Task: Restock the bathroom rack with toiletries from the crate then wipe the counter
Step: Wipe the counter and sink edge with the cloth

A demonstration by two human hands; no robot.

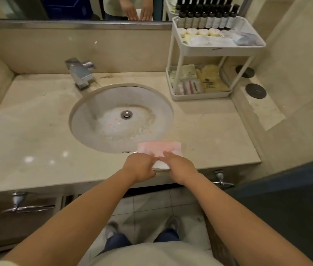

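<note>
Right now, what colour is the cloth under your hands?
Pale pink, with a white folded part nearest the counter edge: the cloth, seen in the head view.

A folded pink and white cloth [159,150] lies flat on the beige tabletop [36,131] at its front edge. The white two-tier rack [217,49] stands at the back right, dark-capped bottles [207,20] upright on top, sachets [199,81] below.

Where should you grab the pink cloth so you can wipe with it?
Best by its near edge, coming from the counter's front. The pink cloth lies flat and folded by the sink, its near part under the left hand and right hand. Pressing down there probably keeps the folds together.
</note>
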